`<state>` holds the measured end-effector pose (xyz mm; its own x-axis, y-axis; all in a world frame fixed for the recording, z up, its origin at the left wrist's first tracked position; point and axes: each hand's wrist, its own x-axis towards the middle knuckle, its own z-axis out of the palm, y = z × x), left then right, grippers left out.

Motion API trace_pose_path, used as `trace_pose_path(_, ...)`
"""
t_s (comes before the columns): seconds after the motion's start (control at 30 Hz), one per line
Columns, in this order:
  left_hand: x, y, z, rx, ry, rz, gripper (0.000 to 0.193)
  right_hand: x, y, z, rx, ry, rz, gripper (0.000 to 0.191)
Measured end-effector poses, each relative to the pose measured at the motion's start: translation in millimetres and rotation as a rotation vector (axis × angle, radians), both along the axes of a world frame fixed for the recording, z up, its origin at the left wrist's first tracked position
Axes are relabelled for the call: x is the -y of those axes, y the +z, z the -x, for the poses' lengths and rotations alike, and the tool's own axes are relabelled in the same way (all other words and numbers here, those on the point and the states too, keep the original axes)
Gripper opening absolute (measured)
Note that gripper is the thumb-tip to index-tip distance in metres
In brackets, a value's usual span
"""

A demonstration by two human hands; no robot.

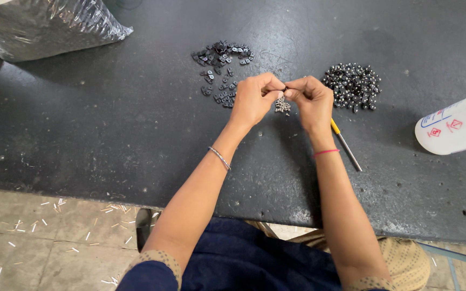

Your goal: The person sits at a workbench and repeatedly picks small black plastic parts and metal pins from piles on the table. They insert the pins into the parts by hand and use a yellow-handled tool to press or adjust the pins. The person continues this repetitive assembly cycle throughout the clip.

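So a tiny dark part (285, 89) is pinched right where the two hands meet, above the middle of the dark counter (109, 134). The left hand (254, 99) and the right hand (311, 99) are brought together fingertip to fingertip, both clamped on that small piece, though it's too little to say what it is or which way its long axis runs. Just below the fingertips, a little heap of small silvery screws (282, 105) is left lying on the counter, about equally near to both hands. A scatter of flat black plates (221, 70) is spread out just beyond and to the left of the left hand, so that pile is closer to it, while a cluster of shiny dark beads (353, 86) is sat to the right, nearer the right hand. A yellow-handled tool (345, 144) is laid beside the right wrist, its length pointing diagonally away from the hand toward the near edge. A white bottle (454, 129) and a clear plastic bag (44, 24) are parked well off at the sides.
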<state>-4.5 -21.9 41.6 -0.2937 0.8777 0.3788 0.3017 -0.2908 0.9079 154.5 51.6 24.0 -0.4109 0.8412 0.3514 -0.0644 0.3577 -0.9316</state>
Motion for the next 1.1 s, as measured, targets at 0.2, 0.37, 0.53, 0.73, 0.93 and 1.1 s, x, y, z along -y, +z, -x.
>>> trace_pose_path(0.2, 2, 0, -3, -0.026, -0.002, -0.01, 0.01, 2, -1, -2, 0.045, -0.053, -0.069, 0.01)
trace_pose_path(0.37, -7, -10, -7, 0.122, -0.075, -0.034, 0.011, -1, 3, -1, -0.014, -0.021, -0.035, 0.008)
trace_pose_path(0.53, -17, -20, 6, 0.461, -0.149, -0.067, 0.016, -2, 7, -6, 0.048, -0.049, -0.021, 0.014)
trace_pose_path(0.73, -19, -17, 22, 0.762, -0.098, -0.036, 0.014, 2, 8, -8, 0.512, -0.172, -0.532, 0.027)
trace_pose_path(0.93, -15, -17, 16, 0.735, -0.139, -0.009, 0.02, 4, 9, -2, 0.56, -0.179, -0.58, 0.016)
trace_pose_path(1.1, -18, -25, 10, 0.595, -0.114, -0.005, 0.025, 5, 8, -1, 0.603, -0.218, -0.587, 0.008)
